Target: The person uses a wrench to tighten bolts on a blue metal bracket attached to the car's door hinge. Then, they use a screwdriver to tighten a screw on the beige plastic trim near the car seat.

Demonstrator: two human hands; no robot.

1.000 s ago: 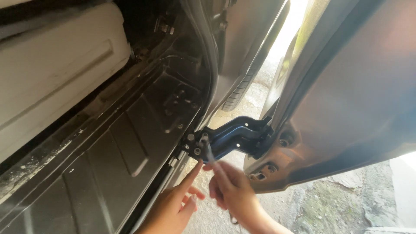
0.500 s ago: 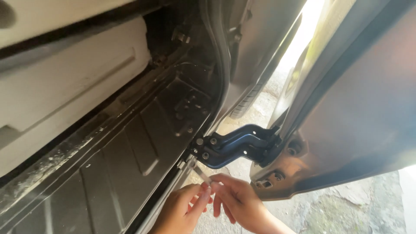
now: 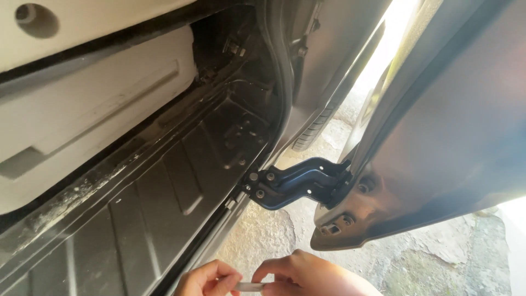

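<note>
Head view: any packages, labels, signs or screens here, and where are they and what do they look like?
None in view. The frame shows only a dark blue door hinge, the open car door, the black ribbed floor panel, and both hands, left hand and right hand, pinching a small pale strip.

Harsh daylight glares white through the door gap at upper right, while the floor pan (image 3: 164, 208) lies dim but sharp.

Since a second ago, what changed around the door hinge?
Both hands dropped away from the door hinge toward the bottom edge of the view. The left hand and right hand now pinch a small pale strip between them, clear of the hinge bolts. The hinge, the open door and the black floor panel look unchanged.
</note>
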